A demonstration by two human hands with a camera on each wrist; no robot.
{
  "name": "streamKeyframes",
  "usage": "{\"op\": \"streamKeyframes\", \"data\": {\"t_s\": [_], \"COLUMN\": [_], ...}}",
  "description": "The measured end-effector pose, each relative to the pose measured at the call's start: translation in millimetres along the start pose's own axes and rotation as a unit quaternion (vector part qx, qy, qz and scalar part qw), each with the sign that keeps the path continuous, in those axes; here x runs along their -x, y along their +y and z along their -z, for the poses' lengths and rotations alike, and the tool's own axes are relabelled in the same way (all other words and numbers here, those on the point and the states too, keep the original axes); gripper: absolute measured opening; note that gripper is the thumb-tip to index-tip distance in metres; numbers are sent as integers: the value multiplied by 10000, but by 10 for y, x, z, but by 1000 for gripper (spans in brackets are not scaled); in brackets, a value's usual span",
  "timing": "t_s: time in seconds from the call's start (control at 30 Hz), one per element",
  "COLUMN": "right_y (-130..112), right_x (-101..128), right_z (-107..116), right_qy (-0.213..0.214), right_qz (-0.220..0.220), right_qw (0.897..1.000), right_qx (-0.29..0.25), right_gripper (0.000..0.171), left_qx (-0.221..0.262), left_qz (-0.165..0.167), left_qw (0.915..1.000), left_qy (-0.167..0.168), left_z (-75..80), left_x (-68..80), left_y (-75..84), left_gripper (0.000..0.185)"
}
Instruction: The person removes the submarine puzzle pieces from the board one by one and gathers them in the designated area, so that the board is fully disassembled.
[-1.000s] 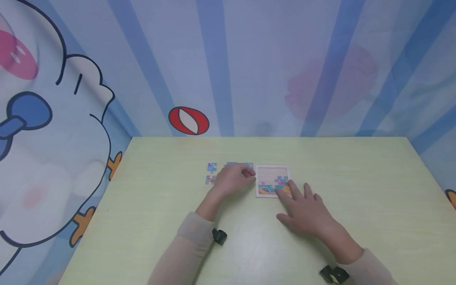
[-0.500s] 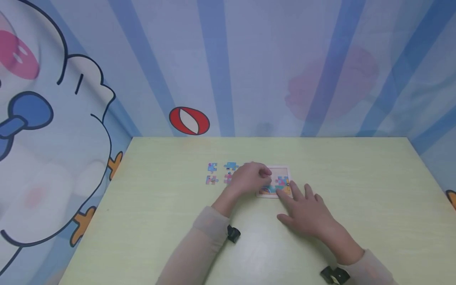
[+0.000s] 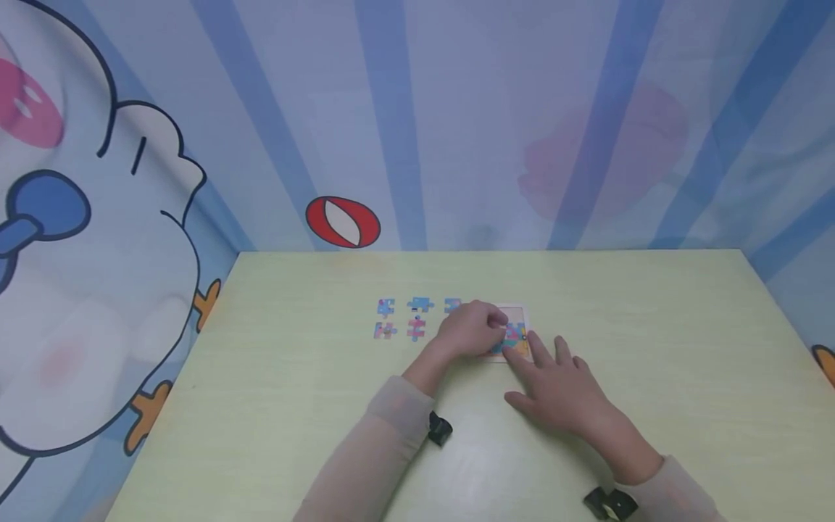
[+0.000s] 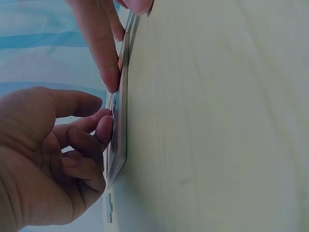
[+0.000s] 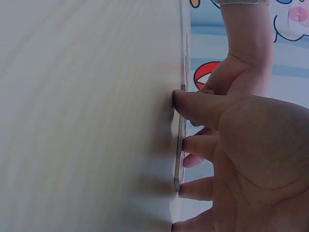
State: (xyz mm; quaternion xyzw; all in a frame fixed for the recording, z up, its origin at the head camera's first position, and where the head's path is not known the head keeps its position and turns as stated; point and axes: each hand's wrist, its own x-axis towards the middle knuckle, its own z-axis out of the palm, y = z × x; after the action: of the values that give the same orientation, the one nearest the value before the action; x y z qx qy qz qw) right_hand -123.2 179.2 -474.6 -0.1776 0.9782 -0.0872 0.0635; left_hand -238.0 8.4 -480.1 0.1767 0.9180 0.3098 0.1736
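Note:
A small wooden puzzle tray lies on the table, partly covered by my left hand. Printed jigsaw pieces show inside its right side. The left fingers are curled, with their tips down at the middle of the tray; whether a piece is between them is hidden. In the left wrist view, the left fingertips meet the tray's top. My right hand lies spread along the near right corner, its index finger touching the tray and pieces, the thumb on the table.
Several loose jigsaw pieces lie left of the tray in two rows, among them a blue one and a pink one. The pale table ends at a printed cloth backdrop. A black wrist device sits below the left sleeve.
My left hand has moved right from the loose pieces to over the tray, uncovering pieces in both rows. My right hand stays where it was.

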Motion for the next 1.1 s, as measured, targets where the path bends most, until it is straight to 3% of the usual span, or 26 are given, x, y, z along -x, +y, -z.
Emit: {"op": "streamKeyframes", "data": {"t_s": [0.4,0.8,1.1], "right_y": [-6,-10,-10], "right_x": [-1,1,-6], "right_z": [10,-8,5], "right_qy": [65,163,31], "right_qz": [38,69,23], "right_qw": [10000,9998,10000], "right_qx": [46,46,69], "right_gripper": [66,66,66], "left_qx": [340,576,561], "left_qz": [68,-78,-89], "left_qw": [9994,9980,9973], "left_qy": [-13,229,468], "left_z": [-19,-38,-6], "left_x": [-12,5,28], "left_y": [-1,-23,-43], "left_gripper": [25,13,15]}}
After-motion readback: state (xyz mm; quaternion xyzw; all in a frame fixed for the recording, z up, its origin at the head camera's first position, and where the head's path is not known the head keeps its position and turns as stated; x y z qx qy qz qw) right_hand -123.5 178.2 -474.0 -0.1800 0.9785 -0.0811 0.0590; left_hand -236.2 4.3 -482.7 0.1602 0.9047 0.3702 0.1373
